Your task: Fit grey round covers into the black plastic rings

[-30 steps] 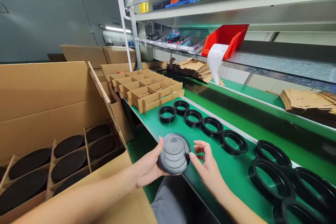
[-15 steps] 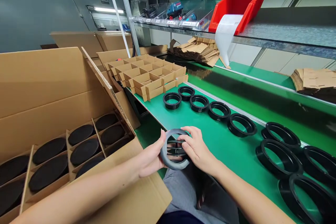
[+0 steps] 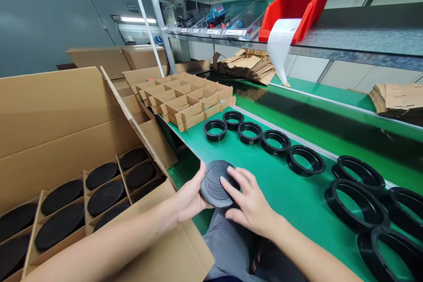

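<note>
A round dark grey air vent (image 3: 216, 185) is held over the front edge of the green bench, its slats lying flat so the face looks like a disc. My left hand (image 3: 193, 196) grips it by the left side, thumb at the rim and fingers underneath. Spread over the vent's right part is my right hand (image 3: 253, 198), its fingertips touching the face. Several black rings (image 3: 276, 142) stand in a row along the bench to the right. At the left, an open cardboard box (image 3: 49, 110) contains several black round pieces (image 3: 106, 194) between cardboard dividers.
A cardboard divider grid (image 3: 185, 101) lies at the bench's far end. Beyond it are stacked cardboard pieces (image 3: 246, 68). On the shelf above sit a red bin (image 3: 297, 4) with a hanging paper strip (image 3: 280, 48) and clear trays with tools. The box flap (image 3: 165, 246) lies under my left forearm.
The vent's slats have turned from open, with gaps between them, to flat and closed. My right hand's fingers have moved from between the slats onto the face.
</note>
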`<action>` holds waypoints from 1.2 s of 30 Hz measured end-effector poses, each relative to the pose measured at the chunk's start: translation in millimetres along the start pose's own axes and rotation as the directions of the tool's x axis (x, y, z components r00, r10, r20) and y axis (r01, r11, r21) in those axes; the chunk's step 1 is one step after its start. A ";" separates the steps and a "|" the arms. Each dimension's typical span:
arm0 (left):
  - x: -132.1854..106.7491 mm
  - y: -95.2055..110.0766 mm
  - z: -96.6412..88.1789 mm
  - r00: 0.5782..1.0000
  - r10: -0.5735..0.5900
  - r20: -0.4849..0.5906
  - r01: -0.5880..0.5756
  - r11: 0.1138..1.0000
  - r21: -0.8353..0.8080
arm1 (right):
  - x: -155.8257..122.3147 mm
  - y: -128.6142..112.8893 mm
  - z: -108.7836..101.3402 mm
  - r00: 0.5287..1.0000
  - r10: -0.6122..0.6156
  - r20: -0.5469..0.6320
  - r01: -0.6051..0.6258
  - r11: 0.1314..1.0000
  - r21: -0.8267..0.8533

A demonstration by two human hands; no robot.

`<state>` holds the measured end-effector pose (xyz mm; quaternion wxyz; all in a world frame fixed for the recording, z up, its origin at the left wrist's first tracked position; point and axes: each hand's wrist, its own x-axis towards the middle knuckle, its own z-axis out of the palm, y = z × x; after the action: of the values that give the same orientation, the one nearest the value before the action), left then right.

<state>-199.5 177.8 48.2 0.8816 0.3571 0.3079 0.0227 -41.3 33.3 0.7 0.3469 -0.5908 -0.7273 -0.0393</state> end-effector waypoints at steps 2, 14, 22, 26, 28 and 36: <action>5.4 -1.0 4.9 0.999 -0.011 0.033 0.012 1.000 -0.003 | -3.7 2.3 2.2 0.998 -0.066 0.015 0.067 0.995 -0.072; 38.7 2.8 48.0 0.989 0.032 0.141 -0.085 0.919 0.384 | -6.3 21.9 -14.7 0.915 0.367 0.167 -0.393 0.902 0.176; 134.1 100.9 10.0 0.482 0.587 -0.650 -0.218 0.799 0.560 | -1.0 43.0 -27.6 0.846 0.526 -0.089 -0.520 0.850 0.090; 153.1 111.7 -3.1 0.560 0.557 -0.613 -0.244 0.818 0.521 | -3.6 44.9 -27.4 0.850 0.524 -0.050 -0.517 0.849 0.108; 147.0 102.4 -2.4 0.619 0.561 -0.549 -0.262 0.807 0.529 | -3.7 45.4 -30.4 0.841 0.539 -0.045 -0.532 0.840 0.108; 88.3 26.9 12.3 0.925 0.349 -0.149 -0.221 0.815 0.536 | 4.5 42.2 -55.7 0.801 0.596 0.057 -0.594 0.803 -0.043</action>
<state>-116.4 213.2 25.8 0.6980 0.6140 0.3497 0.1163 21.4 23.6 30.3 0.3104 -0.7939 -0.5163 0.0830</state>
